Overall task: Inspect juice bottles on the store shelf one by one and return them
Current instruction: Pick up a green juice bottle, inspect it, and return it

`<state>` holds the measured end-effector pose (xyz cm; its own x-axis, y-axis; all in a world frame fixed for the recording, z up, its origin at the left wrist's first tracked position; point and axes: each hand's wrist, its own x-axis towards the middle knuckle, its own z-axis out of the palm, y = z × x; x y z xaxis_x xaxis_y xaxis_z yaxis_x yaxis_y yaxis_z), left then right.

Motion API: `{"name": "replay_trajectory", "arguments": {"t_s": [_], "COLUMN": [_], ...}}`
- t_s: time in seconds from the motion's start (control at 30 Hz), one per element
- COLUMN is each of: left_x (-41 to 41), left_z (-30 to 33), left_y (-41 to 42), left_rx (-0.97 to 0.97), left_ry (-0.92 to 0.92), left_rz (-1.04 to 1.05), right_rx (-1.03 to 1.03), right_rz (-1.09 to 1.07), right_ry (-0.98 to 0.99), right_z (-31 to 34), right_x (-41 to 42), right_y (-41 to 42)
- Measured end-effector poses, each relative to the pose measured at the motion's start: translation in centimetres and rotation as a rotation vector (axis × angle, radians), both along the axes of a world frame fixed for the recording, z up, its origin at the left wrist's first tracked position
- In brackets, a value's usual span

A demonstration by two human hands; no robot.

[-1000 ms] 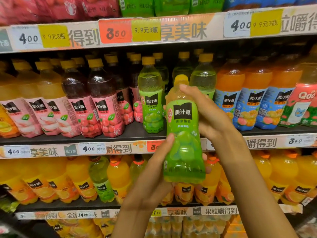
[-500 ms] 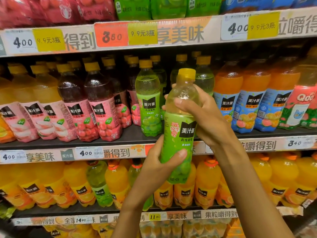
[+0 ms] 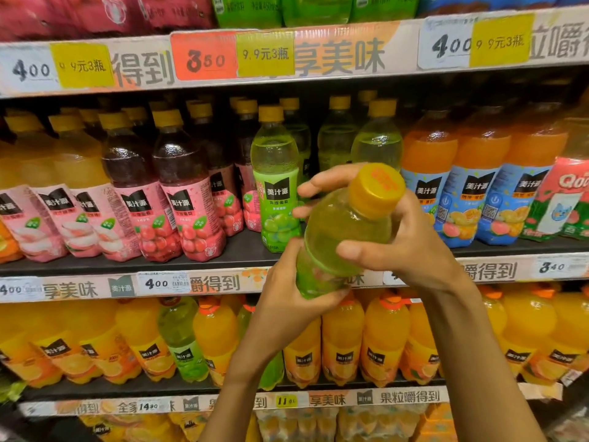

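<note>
A green grape juice bottle [image 3: 342,228] with a yellow cap is tilted toward me in front of the middle shelf, its cap top facing the camera. My left hand [image 3: 296,295] grips its lower end from below. My right hand [image 3: 404,250] wraps the upper body from the right, fingers spread over the front. Behind it on the shelf stands another green bottle [image 3: 276,180] of the same kind, with an empty slot to its right.
The middle shelf [image 3: 197,260] holds pink-labelled red juice bottles [image 3: 188,199] on the left and orange bottles with blue labels [image 3: 459,186] on the right. Large orange bottles [image 3: 382,339] fill the shelf below. Price strips run along each shelf edge.
The bottle has tipped from upright, label facing me, to leaning toward me with its cap top showing. My right hand slid round its upper body; the left stays under its base.
</note>
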<state>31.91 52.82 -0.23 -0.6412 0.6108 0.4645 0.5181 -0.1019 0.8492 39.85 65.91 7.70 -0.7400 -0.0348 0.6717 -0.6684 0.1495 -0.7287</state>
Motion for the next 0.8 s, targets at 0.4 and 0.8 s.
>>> {"name": "replay_trajectory", "arguments": {"t_s": [0.4, 0.8], "left_x": [0.4, 1.0], "left_z": [0.8, -0.1], "left_y": [-1.5, -0.6], "left_rx": [0.021, 0.134], "left_ry": [-0.095, -0.177], "left_rz": [-0.195, 0.038], "right_rx": [-0.126, -0.396], "right_rz": [0.119, -0.351], "right_ry": [0.002, -0.032], "right_z": [0.3, 1.0], "right_x": [-0.9, -1.7], "right_y": [-0.1, -2.5]}}
